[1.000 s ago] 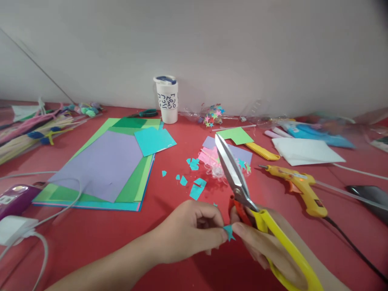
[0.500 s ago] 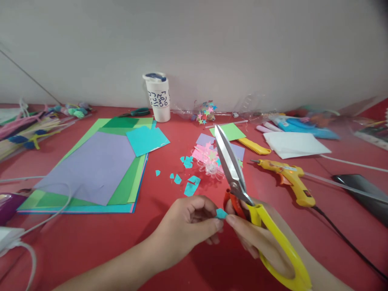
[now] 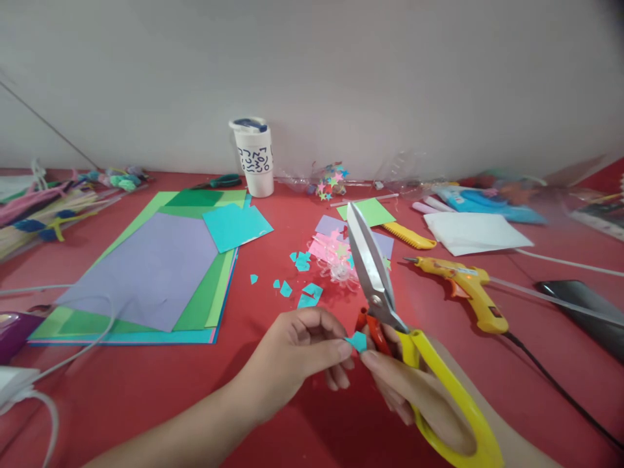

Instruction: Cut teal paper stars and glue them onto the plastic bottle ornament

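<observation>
Between finger and thumb, my left hand [image 3: 312, 348] pinches a small turquoise paper piece [image 3: 359, 341] by its left corner. My right hand [image 3: 404, 380] carries scissors [image 3: 374, 273] with yellow and red handles, their blades together and pointing up and away. The right thumb and a fingertip are also at the paper piece's right edge. Beyond the hands lie several turquoise paper scraps [image 3: 285, 288]. A cluster of pink paper and small stars [image 3: 331, 246] sits just behind the scissor blades, which partly hide it.
Stacked coloured sheets [image 3: 146, 266] and a turquoise square [image 3: 238, 226] lie at left. A white tumbler [image 3: 255, 159] stands near the wall. On the right are a yellow glue gun [image 3: 463, 286] with its cord, a yellow cutter [image 3: 409, 235], white paper [image 3: 475, 233] and a dark phone [image 3: 580, 302].
The turquoise piece has turned a little and shows more of its face. My left fingers have shifted slightly left; the scissors stay nearly in place.
</observation>
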Demonstrator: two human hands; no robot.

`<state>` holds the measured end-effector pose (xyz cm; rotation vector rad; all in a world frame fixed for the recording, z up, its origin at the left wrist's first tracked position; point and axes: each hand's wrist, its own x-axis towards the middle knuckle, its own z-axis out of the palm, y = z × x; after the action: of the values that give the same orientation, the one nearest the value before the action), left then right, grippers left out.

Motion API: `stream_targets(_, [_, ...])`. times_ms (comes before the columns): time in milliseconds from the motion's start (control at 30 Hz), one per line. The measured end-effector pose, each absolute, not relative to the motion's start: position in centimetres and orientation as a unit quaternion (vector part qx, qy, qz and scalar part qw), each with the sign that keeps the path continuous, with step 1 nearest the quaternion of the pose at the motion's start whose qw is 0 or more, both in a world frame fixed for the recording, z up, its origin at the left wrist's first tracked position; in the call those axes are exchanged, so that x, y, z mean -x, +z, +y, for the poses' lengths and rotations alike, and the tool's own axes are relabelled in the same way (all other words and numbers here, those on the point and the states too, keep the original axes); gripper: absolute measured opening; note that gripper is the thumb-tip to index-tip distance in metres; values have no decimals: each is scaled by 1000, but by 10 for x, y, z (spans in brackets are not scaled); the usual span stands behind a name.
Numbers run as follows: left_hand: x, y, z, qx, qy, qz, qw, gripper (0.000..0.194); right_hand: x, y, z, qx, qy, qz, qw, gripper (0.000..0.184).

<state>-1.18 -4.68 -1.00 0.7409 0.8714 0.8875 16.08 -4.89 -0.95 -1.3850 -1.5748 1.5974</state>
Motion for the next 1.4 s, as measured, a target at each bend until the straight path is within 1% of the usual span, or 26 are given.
stream_targets(100, [18, -5, -42, -335, 442, 411, 724, 17, -163, -2, -46, 468, 577, -620, 251, 50])
stream_targets(200, [31, 2, -35, -341, 507, 432, 663, 13, -170, 0, -42, 451, 559, -655, 235, 59])
stream_targets(333, [46, 9, -28, -351, 585, 448, 578, 10, -178, -5, -40, 438, 524, -709, 178, 53])
stream_targets(400, [49, 11, -27, -345, 605, 448, 561, 10, -179, -5, -42, 440, 497, -726, 180, 50])
stream_targets(500, [47, 12, -29, -345, 612, 442, 558, 10, -176, -2, -49, 460, 471, -725, 205, 50])
stream_targets(633, [41, 11, -32, -351, 607, 434, 565, 10, -169, 6, -54, 478, 469, -713, 205, 55])
stream_targets(800, [37, 10, -34, -348, 609, 433, 567, 11, -164, 12, -47, 461, 542, -678, 184, 56])
stream_targets(900, [36, 10, -35, -344, 606, 437, 569, 12, -163, 14, -40, 449, 566, -671, 165, 57])
stream_targets(1067, [33, 10, -36, -336, 613, 437, 566, 13, -166, 12, -34, 419, 620, -644, 161, 68])
stream_targets(1400, [32, 10, -37, -340, 598, 459, 562, 14, -167, 6, -31, 424, 607, -655, 149, 71])
